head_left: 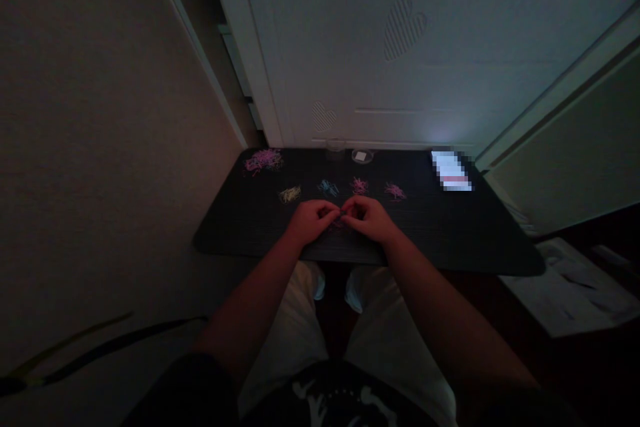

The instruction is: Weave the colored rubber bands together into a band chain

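Observation:
My left hand (pixel 311 221) and my right hand (pixel 371 217) meet at the fingertips above the near part of the black table (pixel 425 233). The fingers of both are closed in a pinch, and whatever is between them is too small and dark to make out. A few thin pinkish pieces (pixel 338 225) lie just beneath them. Beyond my hands are small piles of thin, short pieces: a pale yellow pile (pixel 290 195), a blue pile (pixel 328 187), a pink pile (pixel 359 185) and a purple-pink pile (pixel 395 191).
A larger, mostly pink-purple heap (pixel 263 161) lies at the far left corner. Along the back edge stand a clear round container (pixel 336 149) and a clear round lid (pixel 363 157) with a white square. A lit screen (pixel 451 171) rests at the far right. A white door (pixel 350 47) rises behind.

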`<act>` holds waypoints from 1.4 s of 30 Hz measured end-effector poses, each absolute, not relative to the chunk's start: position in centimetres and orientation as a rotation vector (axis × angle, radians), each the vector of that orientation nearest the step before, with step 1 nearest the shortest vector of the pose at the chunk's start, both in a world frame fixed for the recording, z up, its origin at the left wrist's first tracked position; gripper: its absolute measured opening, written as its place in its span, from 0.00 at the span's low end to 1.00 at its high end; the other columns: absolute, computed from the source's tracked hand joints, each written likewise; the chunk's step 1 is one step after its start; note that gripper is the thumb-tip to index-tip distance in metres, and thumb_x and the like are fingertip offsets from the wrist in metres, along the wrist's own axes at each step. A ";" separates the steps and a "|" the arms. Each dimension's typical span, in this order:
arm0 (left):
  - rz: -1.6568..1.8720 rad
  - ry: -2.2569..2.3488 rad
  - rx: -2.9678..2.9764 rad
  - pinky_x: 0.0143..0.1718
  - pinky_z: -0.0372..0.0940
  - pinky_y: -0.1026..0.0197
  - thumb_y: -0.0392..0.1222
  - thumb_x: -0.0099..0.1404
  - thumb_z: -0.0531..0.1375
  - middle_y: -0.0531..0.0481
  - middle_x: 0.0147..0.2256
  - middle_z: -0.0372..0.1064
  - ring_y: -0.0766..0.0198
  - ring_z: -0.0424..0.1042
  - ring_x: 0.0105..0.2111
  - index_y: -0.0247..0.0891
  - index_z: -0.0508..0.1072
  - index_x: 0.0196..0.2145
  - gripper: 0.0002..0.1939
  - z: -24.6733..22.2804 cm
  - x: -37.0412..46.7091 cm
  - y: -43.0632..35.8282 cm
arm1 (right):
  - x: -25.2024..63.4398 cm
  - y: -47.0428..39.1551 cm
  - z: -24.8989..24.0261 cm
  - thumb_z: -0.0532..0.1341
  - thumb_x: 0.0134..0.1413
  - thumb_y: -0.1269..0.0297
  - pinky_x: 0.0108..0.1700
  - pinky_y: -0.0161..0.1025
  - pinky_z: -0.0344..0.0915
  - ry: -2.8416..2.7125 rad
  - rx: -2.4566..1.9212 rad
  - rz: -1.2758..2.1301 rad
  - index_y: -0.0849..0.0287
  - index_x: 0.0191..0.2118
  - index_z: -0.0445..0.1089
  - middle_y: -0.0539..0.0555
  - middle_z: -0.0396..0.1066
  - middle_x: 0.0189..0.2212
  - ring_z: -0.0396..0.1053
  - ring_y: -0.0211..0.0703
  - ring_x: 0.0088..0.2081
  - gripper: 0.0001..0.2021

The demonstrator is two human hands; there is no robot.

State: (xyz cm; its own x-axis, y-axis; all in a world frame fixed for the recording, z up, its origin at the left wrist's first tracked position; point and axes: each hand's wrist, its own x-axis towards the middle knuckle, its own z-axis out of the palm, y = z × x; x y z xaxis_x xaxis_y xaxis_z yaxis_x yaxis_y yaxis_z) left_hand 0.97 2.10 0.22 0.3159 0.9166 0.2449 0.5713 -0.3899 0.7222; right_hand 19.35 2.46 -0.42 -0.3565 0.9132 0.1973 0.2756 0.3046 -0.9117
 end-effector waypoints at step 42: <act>0.943 1.323 1.998 0.26 0.61 0.66 0.45 0.57 0.59 0.52 0.25 0.70 0.69 0.66 0.24 0.36 0.73 0.29 0.09 0.3 0.9 2.2 | 19.1 2.9 -0.8 0.59 0.45 0.66 0.25 0.31 0.55 -1.773 -1.174 0.896 0.61 0.26 0.68 0.47 0.64 0.19 0.59 0.33 0.22 0.04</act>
State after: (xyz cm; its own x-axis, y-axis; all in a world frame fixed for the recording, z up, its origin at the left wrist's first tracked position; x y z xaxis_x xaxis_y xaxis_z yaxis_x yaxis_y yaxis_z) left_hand 0.95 2.15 0.25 0.2660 0.9315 0.2483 0.5383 -0.3572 0.7633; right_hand 19.10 2.86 -0.78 -0.2394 0.9411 0.2386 0.3662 0.3151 -0.8756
